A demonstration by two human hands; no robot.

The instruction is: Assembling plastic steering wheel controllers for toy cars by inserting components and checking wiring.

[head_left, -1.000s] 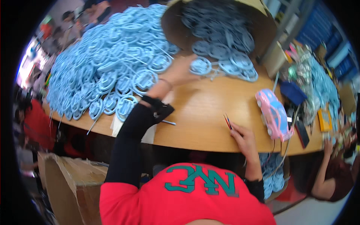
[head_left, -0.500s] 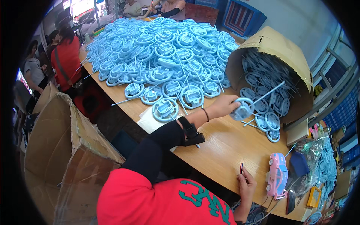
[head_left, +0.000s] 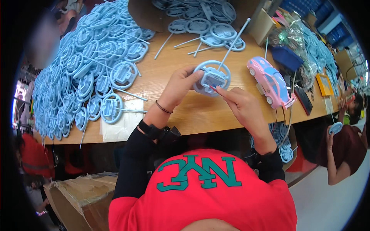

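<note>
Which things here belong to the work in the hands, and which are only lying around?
In hand:
- left hand holding the blue steering-wheel part above the table
- right hand with a thin red tool at the part's centre

Lying about:
- heap of similar blue parts
- pink and blue toy car
- cardboard box
- wooden table

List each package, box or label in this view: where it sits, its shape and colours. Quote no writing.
Cardboard box: brown, open, below the table edge, lower left.
Cardboard box on its side: brown, top of table, blue wheels spilling out.
Small carton: tan, upper right.
Paper sheet: white, flat, near table edge.
</note>
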